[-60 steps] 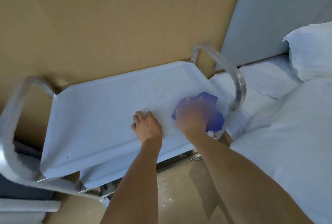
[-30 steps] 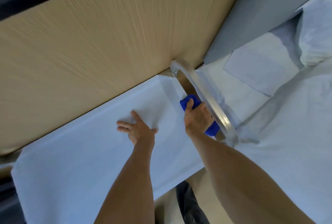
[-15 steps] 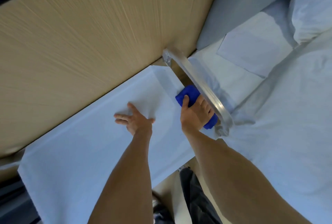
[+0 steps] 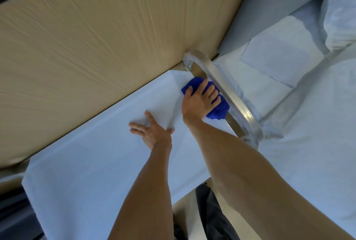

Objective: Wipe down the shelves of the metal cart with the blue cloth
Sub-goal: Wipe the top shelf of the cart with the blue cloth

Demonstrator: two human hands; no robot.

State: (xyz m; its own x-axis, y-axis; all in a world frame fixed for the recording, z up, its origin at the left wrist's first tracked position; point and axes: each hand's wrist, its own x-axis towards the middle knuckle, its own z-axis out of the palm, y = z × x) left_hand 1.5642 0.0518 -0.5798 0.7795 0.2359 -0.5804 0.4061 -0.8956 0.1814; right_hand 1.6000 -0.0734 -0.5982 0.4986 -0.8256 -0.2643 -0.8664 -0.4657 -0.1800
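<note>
Wiping the far right corner of the cart's top shelf

The right hand [image 4: 201, 101] presses the blue cloth [image 4: 217, 109] flat, fingers spread, against the shelf [image 4: 96, 172] beside the handle [image 4: 231, 93]; the left hand [image 4: 152, 133] rests open on the shelf. Knuckles could knock the handle, or the bunched cloth could miss the corner.

The top shelf [image 4: 92, 172] of the cart is lying against the wall [image 4: 96, 47] behind it, with the handle [image 4: 229, 93] arching over its right end. The cloth [image 4: 217, 108] is sitting on the shelf just beside the handle, under the right hand [image 4: 200, 101]. The left hand [image 4: 152, 133] is resting flat on the shelf, to the left (nearer the middle). The bed [image 4: 308, 143] is lying right of the cart, its pillow [image 4: 341, 18] at the far end.
</note>
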